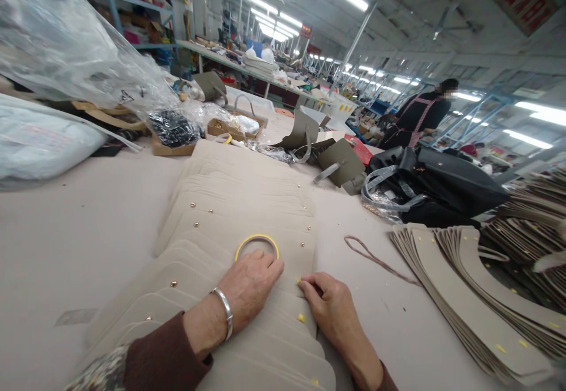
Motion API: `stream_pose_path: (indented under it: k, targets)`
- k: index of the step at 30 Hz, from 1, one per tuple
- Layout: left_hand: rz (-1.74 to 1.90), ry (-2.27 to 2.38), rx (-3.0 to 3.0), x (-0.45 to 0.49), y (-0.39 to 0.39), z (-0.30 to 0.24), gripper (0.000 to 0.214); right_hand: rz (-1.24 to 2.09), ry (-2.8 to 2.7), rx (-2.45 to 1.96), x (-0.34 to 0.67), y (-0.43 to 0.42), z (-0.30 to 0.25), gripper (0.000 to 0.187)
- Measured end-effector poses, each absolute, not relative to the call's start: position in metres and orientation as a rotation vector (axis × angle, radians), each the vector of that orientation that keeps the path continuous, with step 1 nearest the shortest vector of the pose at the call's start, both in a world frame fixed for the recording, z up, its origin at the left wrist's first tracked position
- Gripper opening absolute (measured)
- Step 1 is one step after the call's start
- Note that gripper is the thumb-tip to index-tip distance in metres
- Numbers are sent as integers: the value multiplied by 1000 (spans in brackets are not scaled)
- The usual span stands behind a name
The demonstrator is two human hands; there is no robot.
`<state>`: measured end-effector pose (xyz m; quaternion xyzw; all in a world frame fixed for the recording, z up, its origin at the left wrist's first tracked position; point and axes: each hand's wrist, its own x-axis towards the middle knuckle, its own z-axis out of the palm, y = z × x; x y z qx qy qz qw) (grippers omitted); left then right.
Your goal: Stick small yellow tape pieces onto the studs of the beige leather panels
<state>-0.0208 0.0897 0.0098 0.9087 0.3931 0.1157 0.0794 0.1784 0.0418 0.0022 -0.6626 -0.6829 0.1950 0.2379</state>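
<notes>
Fanned-out beige leather-like panels [247, 202] lie overlapped in front of me, with small metal studs along both sides. My left hand [254, 285], a silver bangle at its wrist, rests over the panels with its fingers curled on a roll of yellow tape [257, 237]. At the right edge of the stack my right hand [329, 302] pinches a small bit of yellow tape [299, 281] against a panel. Another yellow tape piece [301, 318] sits just below it, and one more [315, 381] shows near the bottom of the frame.
Curved beige strips [477, 302] with yellow marks are stacked at right. Behind them lies a black bag [442, 178]. A brown cord loop [380, 260] rests on the table. Olive pieces [340, 161], an open cardboard box [174, 146] and plastic wrap [79, 43] stand farther back. A person [420, 114] is beyond.
</notes>
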Motion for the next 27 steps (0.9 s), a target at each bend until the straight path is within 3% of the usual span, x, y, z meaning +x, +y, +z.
stream_pose_path:
  k: [7, 17, 20, 22, 27]
  targets:
    - [540, 1098, 2753, -25, 89, 5, 15, 461, -1962, -1833, 166, 57, 6, 15]
    - [1195, 855, 2471, -31, 91, 8, 21, 795, -2139, -1523, 183, 57, 27, 29]
    - [1158, 844, 2473, -30, 90, 7, 34, 686, -1947, -1459, 179, 57, 30, 16]
    - [1075, 887, 2508, -28, 89, 6, 41, 627, -1857, -1370, 173, 57, 32, 17]
    - [1051, 927, 2568, -23, 86, 1, 35, 506, -1956, -1137, 162, 57, 30, 18]
